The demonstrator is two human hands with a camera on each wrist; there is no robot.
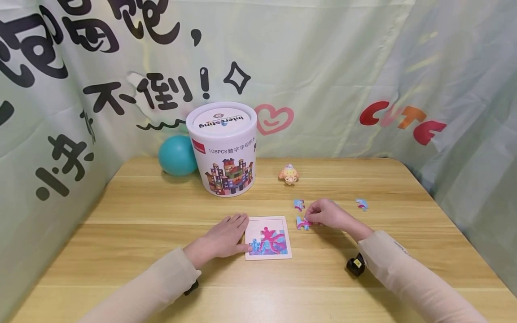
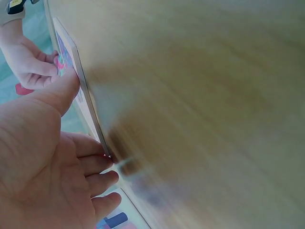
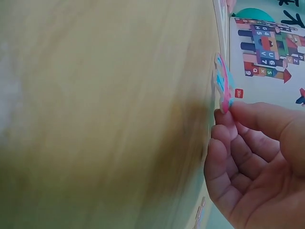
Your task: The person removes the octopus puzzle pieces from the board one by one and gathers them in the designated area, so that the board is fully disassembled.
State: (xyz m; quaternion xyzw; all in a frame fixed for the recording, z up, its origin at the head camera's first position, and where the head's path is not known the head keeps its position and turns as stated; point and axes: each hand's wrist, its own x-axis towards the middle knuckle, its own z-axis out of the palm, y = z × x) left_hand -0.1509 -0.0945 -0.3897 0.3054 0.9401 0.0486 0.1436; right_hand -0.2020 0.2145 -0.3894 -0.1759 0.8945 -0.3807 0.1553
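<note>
A small square puzzle tray (image 1: 254, 226) lies on the table, with pink and blue pieces (image 1: 271, 244) fitted along its lower and right parts. My left hand (image 1: 222, 237) rests at the tray's left edge, fingers straight and thumb over the lower-left rim. To the right of the tray, my right hand (image 1: 333, 215) pinches a pink and blue puzzle piece (image 1: 302, 223) between thumb and index finger. The right wrist view shows that piece (image 3: 222, 83) tilted on edge at the fingertips. Another loose piece (image 1: 299, 205) lies just behind it.
One more loose piece (image 1: 361, 204) lies farther right. A white bucket (image 1: 226, 154) with printed blocks stands at the back, beside a teal ball (image 1: 177, 155). A small orange figurine (image 1: 289, 174) sits right of the bucket. Printed curtains (image 1: 319, 67) hang behind the wooden table (image 1: 258, 296).
</note>
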